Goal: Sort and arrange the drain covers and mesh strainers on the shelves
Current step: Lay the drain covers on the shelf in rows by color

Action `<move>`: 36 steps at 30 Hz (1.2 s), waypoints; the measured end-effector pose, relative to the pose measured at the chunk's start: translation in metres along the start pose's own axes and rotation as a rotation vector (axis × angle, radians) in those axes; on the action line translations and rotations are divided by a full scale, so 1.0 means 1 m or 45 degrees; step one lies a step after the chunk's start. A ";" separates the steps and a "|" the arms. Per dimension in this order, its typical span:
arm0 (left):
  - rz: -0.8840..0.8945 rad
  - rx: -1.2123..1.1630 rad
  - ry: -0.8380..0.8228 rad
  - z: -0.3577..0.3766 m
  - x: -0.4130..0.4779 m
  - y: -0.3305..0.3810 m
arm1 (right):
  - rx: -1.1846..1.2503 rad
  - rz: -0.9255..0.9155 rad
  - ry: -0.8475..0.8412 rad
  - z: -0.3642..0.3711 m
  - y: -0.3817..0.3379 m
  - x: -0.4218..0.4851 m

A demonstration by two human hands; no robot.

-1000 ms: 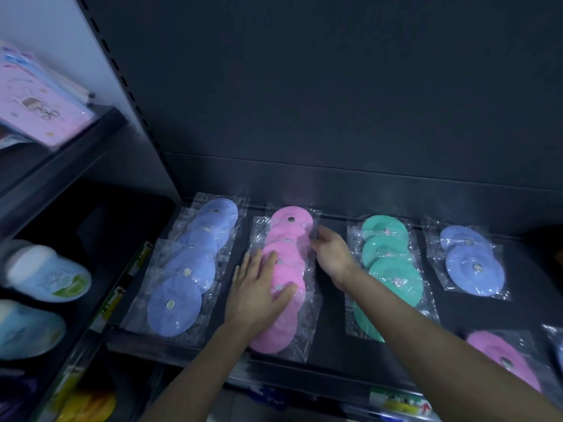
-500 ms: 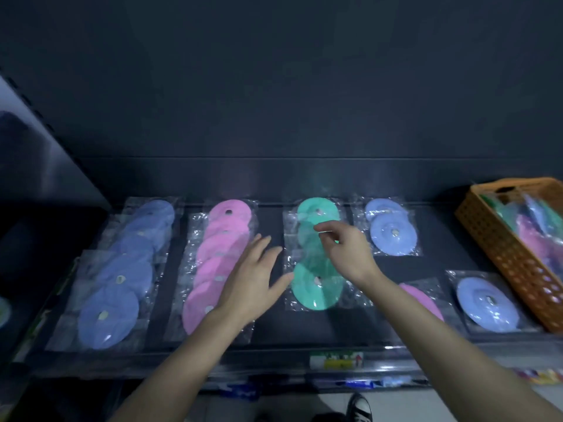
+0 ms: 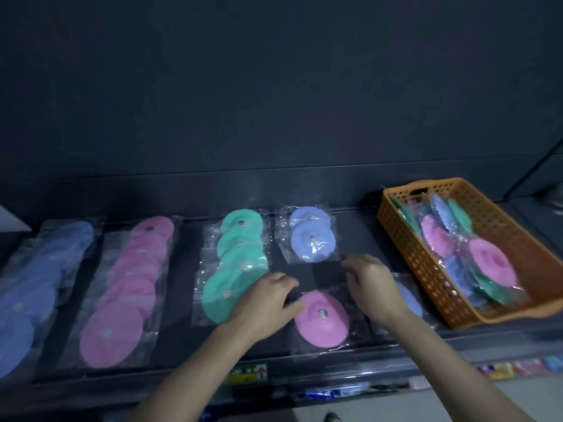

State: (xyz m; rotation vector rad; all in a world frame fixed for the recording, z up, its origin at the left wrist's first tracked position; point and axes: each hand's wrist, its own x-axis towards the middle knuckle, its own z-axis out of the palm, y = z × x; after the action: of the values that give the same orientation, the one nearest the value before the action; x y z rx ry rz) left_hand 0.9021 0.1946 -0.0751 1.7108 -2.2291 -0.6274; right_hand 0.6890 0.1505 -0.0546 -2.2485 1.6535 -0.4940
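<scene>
My left hand (image 3: 265, 303) pinches one clear-bagged, round pink drain cover (image 3: 323, 327); right hand (image 3: 373, 284) grip unclear; two lavender covers (image 3: 312, 243) lie behind.

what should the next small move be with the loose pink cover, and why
Probably lift the pink cover and lay it on the pink row to the left. It lies alone at the shelf front, right of the green row, and the left hand and right hand are at its bag.
</scene>
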 end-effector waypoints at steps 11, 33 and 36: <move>-0.271 0.177 -0.258 0.029 0.036 0.042 | -0.146 -0.002 -0.359 -0.016 0.082 -0.012; -0.368 -0.769 0.324 0.014 0.140 0.108 | -0.057 0.398 -0.295 -0.055 0.154 -0.008; -0.278 -0.741 0.276 0.017 0.170 0.110 | -0.030 0.324 -0.267 -0.051 0.157 -0.006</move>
State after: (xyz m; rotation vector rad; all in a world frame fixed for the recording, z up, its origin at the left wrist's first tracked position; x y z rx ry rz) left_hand 0.7549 0.0579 -0.0453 1.6195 -1.5214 -0.9714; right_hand 0.5308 0.1091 -0.0781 -1.9872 1.8048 -0.1709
